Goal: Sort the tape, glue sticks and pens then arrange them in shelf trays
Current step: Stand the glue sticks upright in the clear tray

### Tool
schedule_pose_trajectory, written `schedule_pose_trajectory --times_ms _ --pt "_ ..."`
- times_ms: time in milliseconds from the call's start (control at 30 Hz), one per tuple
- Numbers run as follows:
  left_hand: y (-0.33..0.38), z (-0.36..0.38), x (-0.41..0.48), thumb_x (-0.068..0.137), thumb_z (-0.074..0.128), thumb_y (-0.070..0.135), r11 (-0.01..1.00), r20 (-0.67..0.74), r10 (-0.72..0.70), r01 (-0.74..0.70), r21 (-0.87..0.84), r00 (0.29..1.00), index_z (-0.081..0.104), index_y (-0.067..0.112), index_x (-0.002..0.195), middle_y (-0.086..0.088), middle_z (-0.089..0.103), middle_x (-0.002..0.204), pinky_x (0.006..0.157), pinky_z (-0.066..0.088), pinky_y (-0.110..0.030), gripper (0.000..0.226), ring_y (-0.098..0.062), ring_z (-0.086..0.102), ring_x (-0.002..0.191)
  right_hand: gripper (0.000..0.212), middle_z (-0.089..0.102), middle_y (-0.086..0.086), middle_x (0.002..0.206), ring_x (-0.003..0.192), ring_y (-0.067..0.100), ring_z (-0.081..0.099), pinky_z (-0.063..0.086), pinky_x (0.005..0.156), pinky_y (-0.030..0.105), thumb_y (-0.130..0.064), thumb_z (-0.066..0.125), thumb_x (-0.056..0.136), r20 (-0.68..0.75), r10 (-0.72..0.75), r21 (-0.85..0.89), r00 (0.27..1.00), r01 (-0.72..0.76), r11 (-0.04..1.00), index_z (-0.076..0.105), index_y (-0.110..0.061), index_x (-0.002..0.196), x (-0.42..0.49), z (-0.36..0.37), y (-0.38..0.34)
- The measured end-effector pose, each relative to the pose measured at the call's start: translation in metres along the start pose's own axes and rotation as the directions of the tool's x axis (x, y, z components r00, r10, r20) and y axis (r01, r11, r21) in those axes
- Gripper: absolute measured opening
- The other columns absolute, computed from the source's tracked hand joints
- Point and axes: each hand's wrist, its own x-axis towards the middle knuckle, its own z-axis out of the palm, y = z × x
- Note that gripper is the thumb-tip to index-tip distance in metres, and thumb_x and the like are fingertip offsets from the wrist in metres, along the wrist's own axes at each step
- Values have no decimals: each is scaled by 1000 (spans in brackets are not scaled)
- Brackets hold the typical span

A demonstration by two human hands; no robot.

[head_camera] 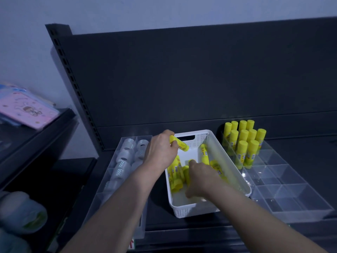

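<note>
A white perforated basket (229, 161) sits on the dark shelf and holds several yellow glue sticks (204, 154) lying loose. My left hand (161, 149) grips one yellow glue stick (180, 144) above the basket's far left corner. My right hand (202, 177) reaches down into the basket among the sticks, its fingers curled over them; whether it grips one is hidden. Upright glue sticks (244, 141) fill the far cells of a clear divided tray (295, 201) on the right. Left of the basket, a clear tray (102, 194) holds several tape rolls (125, 157).
The dark shelf back panel (200, 79) rises behind the trays. A lower shelf on the left carries a pink packet (27, 110). Pale bottles (23, 212) stand blurred at the bottom left. The near cells of the divided tray hold nothing.
</note>
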Motion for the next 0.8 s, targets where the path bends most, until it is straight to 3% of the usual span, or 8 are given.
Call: schedule_pose_trajectory --times_ms 200,300,500,633,800 --pt "7 -4 1 91 50 23 998 -34 18 -20 -56 999 57 20 125 -6 67 110 80 46 -34 35 -28 58 103 27 67 2 97 89 20 62 47 65 26 -20 64 71 -228 58 198 972 -12 980 66 -15 98 -2 -28 23" --pt "15 -4 -1 91 50 22 997 -53 38 -41 -65 998 56 21 127 -6 67 109 82 47 -36 36 -28 58 105 31 68 -4 101 97 17 60 37 65 22 -18 64 71 -299 46 244 953 29 969 68 -25 101 -7 -35 34" --pt "47 -5 2 92 48 23 976 -126 136 -154 -155 983 57 20 128 -7 66 108 88 46 -36 37 -27 58 104 34 69 -8 99 100 16 61 39 70 23 -25 62 76 -509 34 261 860 117 958 67 -30 109 -30 -72 58" --pt "94 -1 5 94 48 25 942 -180 221 -258 -214 958 60 21 126 -2 62 105 90 46 -34 35 -23 57 102 25 71 -10 95 98 18 61 45 77 26 -29 62 76 -522 97 314 847 85 946 72 -32 99 -52 -104 99" --pt "162 32 7 93 54 21 899 -79 286 -296 -324 955 61 19 125 -1 62 105 92 44 -30 33 -20 59 101 28 71 -9 92 96 19 63 44 75 25 -30 63 74 -525 172 342 833 22 939 73 -32 100 -69 -122 168"
